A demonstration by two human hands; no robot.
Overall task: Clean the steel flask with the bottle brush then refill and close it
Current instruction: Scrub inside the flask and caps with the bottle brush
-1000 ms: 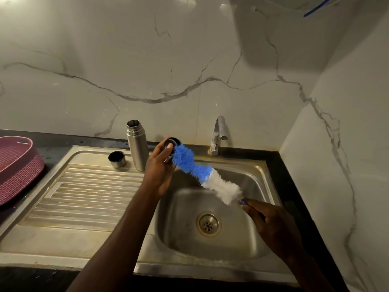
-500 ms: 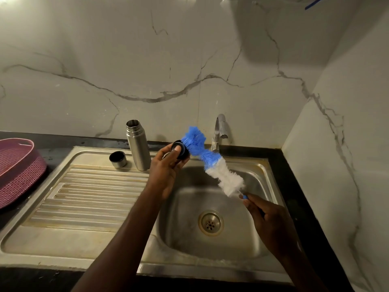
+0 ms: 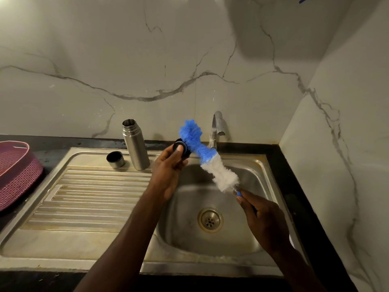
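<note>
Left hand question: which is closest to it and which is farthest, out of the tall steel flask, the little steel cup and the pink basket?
From the left hand, seen in the head view:
1. The tall steel flask, standing open just left of the hand on the drainboard.
2. The little steel cup, left of the flask.
3. The pink woven plastic basket, far left on the dark counter.

blue-and-white bottle brush (image 3: 207, 158), silver flask (image 3: 135, 146), pink woven-pattern basket (image 3: 17, 173)

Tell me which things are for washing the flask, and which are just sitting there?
For the job: steel flask, bottle brush, black stopper, steel cup lid, tap, sink.
Just sitting there: pink basket.
</note>
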